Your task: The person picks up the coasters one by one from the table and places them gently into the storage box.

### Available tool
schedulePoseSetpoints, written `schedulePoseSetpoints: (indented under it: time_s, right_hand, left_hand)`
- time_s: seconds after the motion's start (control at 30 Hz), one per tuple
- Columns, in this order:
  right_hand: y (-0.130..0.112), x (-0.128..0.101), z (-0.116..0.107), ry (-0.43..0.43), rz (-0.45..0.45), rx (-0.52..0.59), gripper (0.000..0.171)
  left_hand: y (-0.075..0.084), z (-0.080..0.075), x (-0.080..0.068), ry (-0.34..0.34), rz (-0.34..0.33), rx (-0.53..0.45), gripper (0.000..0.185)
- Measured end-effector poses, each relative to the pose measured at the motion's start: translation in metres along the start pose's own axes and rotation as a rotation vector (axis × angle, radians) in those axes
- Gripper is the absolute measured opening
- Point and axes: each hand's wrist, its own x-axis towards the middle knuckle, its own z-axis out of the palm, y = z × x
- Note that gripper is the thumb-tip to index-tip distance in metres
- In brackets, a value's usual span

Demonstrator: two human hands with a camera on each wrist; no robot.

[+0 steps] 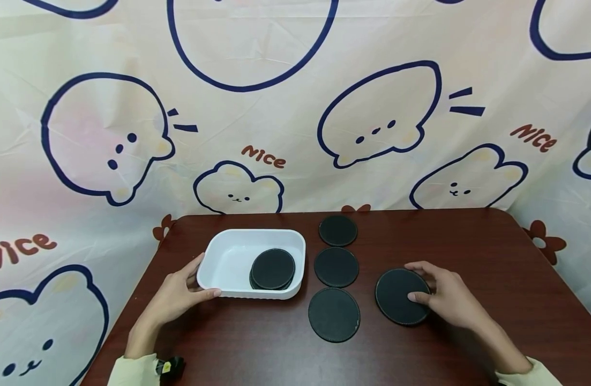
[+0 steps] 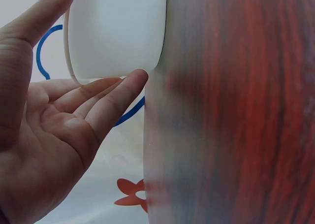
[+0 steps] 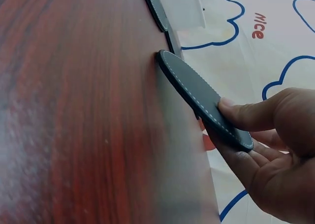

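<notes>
Tilted black coaster (image 1: 394, 296), tray (image 1: 223, 262) — coasters (image 1: 273, 269) inside

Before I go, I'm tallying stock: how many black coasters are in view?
At least 6: three coasters beside the white tray, one in the right hand, two stacked in the tray; more may hide beneath.

Three discs (image 1: 336, 267), running from the tabletop's (image 1: 256, 343) far edge, bar your low path to the white tray (image 1: 227, 265); you have room nearer the front.
</notes>
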Motion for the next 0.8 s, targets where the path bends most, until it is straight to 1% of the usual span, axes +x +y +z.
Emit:
schedulePoseSetpoints:
  time_s: [0.1,0.23,0.37,0.5,0.67,0.8]
  right_hand:
    - [0.001,0.001,-0.003,-0.025,0.046,0.024,0.057]
    - [0.001,0.001,-0.006,-0.058,0.098,0.003,0.054]
    - [0.003,0.003,-0.008,-0.077,0.119,0.029,0.05]
    - [0.003,0.005,-0.01,-0.108,0.126,0.103,0.048]
    - [0.001,0.009,-0.017,-0.167,0.149,0.247,0.053]
    - [-0.003,0.013,-0.02,-0.184,0.164,0.311,0.057]
  left_hand:
    - [-0.001,0.0,0.0,0.0,0.0,-0.002,0.116]
    - [-0.001,0.0,0.001,0.0,0.0,0.0,0.116]
    - [0.0,0.0,0.0,-0.001,-0.002,0.007,0.116]
    - [0.0,0.0,0.0,-0.004,-0.007,0.007,0.116]
    - [0.0,0.0,0.0,0.0,-0.004,0.006,0.116]
    - [0.0,-0.001,0.0,0.002,0.002,-0.002,0.115]
